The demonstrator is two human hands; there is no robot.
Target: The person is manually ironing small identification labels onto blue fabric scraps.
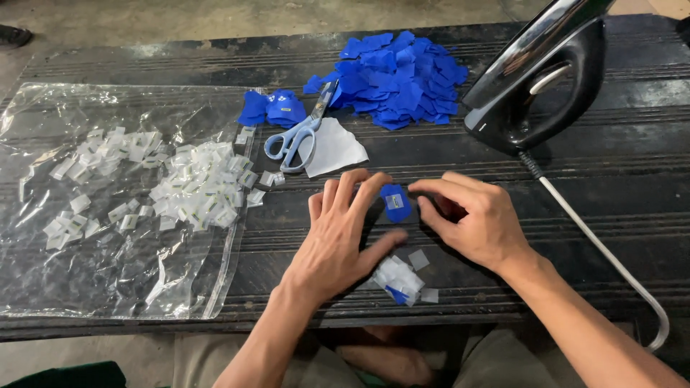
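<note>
A small blue fabric patch (394,202) with a white label on it lies on the dark table (618,179) between my two hands. My left hand (343,233) rests flat beside it, fingertips touching its left edge. My right hand (471,218) pinches its right edge with thumb and forefinger. Below my left thumb sits a little heap of white labels (399,277) with a blue scrap in it.
A pile of blue patches (399,77) lies at the back, with a few labelled ones (273,109) to its left. Light-blue scissors (298,135) lie on a white scrap (334,147). A black iron (539,79) stands at right, its cord (604,248) trailing forward. A clear plastic sheet (86,266) holds several white labels (194,190).
</note>
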